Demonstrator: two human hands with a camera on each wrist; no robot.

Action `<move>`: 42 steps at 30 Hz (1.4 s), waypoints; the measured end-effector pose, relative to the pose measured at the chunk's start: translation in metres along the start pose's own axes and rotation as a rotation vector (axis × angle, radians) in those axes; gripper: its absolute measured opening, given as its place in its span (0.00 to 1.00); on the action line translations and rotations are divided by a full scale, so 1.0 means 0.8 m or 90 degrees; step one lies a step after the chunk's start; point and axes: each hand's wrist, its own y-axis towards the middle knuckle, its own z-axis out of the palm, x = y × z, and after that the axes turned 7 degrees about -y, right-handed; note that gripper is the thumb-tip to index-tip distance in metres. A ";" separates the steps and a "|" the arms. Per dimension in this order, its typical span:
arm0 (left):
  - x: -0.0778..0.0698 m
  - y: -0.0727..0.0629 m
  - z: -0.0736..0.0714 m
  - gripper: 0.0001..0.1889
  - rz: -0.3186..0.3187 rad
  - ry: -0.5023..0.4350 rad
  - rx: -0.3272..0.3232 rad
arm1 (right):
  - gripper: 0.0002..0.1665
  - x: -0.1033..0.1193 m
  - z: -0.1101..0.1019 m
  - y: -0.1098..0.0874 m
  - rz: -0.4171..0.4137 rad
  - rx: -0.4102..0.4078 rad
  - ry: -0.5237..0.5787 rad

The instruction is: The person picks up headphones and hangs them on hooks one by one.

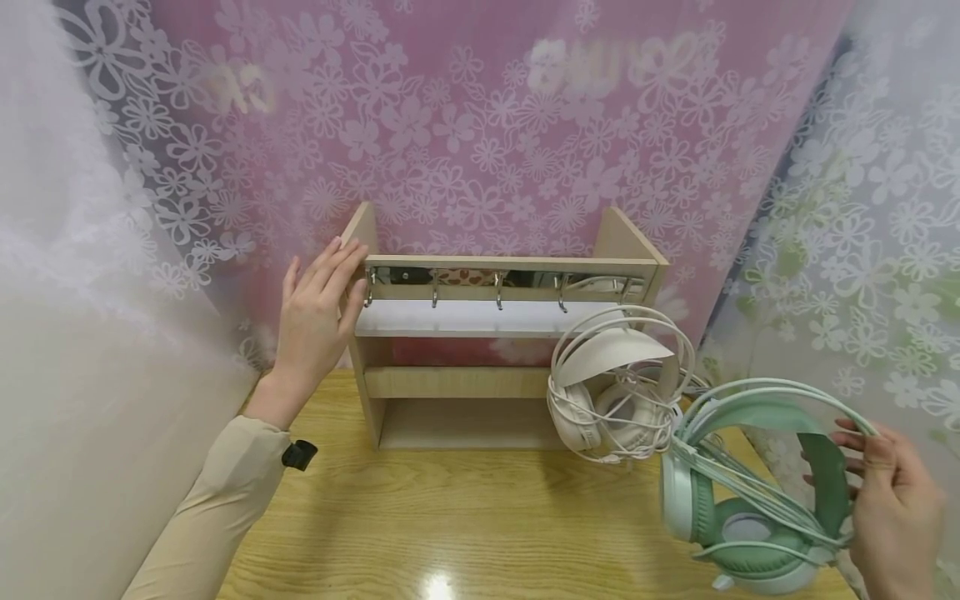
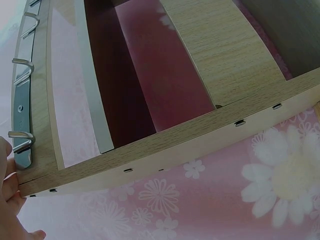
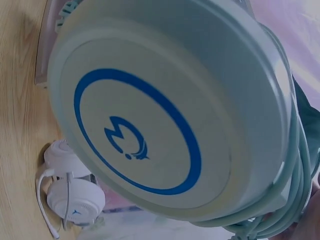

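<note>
My right hand (image 1: 896, 496) grips a pair of mint-green headphones (image 1: 750, 550) by the side of the headband, with their cable wound around them. One ear cup (image 3: 145, 125), with a blue ring and logo, fills most of the right wrist view. Cream-white headphones (image 1: 618, 350), also wrapped in cable, hang at the right end of a wooden rack (image 1: 457, 382), just left of the green pair. At the rack's upper left corner rests my left hand (image 1: 318, 312), fingers extended against the side panel. Metal hooks (image 1: 498, 292) run along the rack's top rail.
The rack stands on a wood-grain table (image 1: 450, 517) against a pink flowered curtain (image 1: 480, 125). A white flowered sheet (image 1: 877, 250) closes the right side, and a pale wall (image 1: 90, 358) rises on the left.
</note>
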 end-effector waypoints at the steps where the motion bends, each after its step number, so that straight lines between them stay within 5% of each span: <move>1: 0.000 0.000 0.000 0.22 0.000 0.000 0.000 | 0.24 0.002 0.001 -0.002 0.000 0.003 -0.001; 6: -0.001 0.000 -0.001 0.22 -0.001 0.002 0.003 | 0.24 0.010 0.009 -0.008 -0.022 0.012 -0.036; 14: -0.002 0.000 -0.001 0.22 -0.003 0.003 0.009 | 0.23 0.018 0.019 -0.013 -0.028 0.032 0.034; 21: -0.003 0.000 -0.001 0.22 -0.004 0.004 0.009 | 0.21 0.025 0.021 -0.019 -0.082 0.045 -0.030; 25: -0.003 0.000 -0.001 0.22 -0.002 0.003 0.007 | 0.21 0.030 0.026 -0.024 -0.095 0.062 -0.002; 35: -0.003 0.000 -0.002 0.22 -0.002 0.006 0.009 | 0.19 0.038 0.046 -0.035 -0.142 0.161 0.199; 42: -0.003 0.000 -0.001 0.21 -0.001 0.006 0.008 | 0.20 0.048 0.065 -0.041 -0.147 0.183 0.153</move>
